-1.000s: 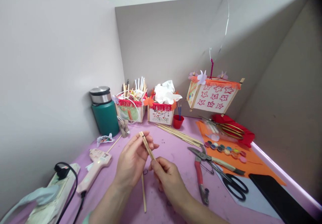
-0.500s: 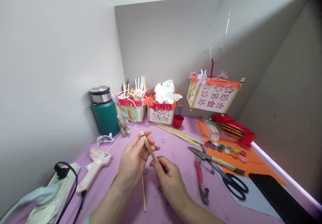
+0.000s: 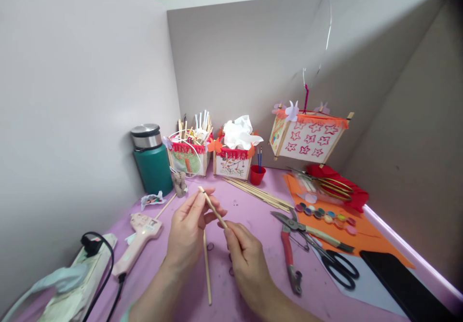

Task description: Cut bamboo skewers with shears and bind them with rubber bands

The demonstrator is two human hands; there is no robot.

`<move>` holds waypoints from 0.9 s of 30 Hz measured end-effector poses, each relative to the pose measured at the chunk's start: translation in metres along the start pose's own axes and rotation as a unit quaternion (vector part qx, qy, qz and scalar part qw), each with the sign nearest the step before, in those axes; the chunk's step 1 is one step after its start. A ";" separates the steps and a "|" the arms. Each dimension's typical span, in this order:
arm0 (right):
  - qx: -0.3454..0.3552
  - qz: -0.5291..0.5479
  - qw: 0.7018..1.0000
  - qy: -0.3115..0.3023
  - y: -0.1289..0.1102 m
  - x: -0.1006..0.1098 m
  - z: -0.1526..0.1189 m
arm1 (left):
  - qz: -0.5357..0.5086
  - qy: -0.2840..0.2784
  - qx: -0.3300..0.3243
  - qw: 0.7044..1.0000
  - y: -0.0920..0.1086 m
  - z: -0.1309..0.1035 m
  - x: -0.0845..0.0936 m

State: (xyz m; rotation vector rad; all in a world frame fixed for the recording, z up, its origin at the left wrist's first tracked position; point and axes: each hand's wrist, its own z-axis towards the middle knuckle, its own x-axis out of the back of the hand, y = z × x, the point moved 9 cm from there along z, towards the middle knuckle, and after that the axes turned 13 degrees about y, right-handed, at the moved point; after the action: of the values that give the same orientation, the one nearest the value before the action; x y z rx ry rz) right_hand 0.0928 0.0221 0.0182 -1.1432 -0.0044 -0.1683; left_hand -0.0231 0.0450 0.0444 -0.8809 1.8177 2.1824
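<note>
Between my hands, above the purple tabletop, slants a wooden stick (image 3: 216, 212) with a dark band near its upper end. My left hand (image 3: 190, 225) pinches that upper end between thumb and fingers. Lower down, my right hand (image 3: 244, 252) is closed around the other end, which is hidden in the fingers. Whether it is one stick or two pressed together, I cannot tell here. Beneath my hands another wooden stick (image 3: 207, 274) lies on the table. Small dark rings (image 3: 210, 247) lie near it, some partly covered by my right hand.
Left are a pink glue gun (image 3: 139, 245), a power strip (image 3: 85, 278) and a green bottle (image 3: 152, 165). Behind stand decorated boxes (image 3: 231, 165) and a bundle of sticks (image 3: 258, 193). Right lie pruning shears (image 3: 287, 249), scissors (image 3: 334, 266) and a black phone (image 3: 398, 283); a paper lantern (image 3: 307, 139) hangs above.
The held stick has rolled, so its two-strip end now looks narrower. My right hand has shifted slightly right, and more of the small rings shows.
</note>
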 end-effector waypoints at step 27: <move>0.034 -0.062 0.997 0.030 0.008 0.012 0.009 | 0.072 0.060 -0.042 0.995 -0.001 0.010 0.017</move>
State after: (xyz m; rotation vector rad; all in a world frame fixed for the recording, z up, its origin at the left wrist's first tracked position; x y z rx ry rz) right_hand 0.1062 0.0321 0.0156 -1.0694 -0.0282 -0.3110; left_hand -0.0399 0.0507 0.0354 -0.9453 1.9107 2.3562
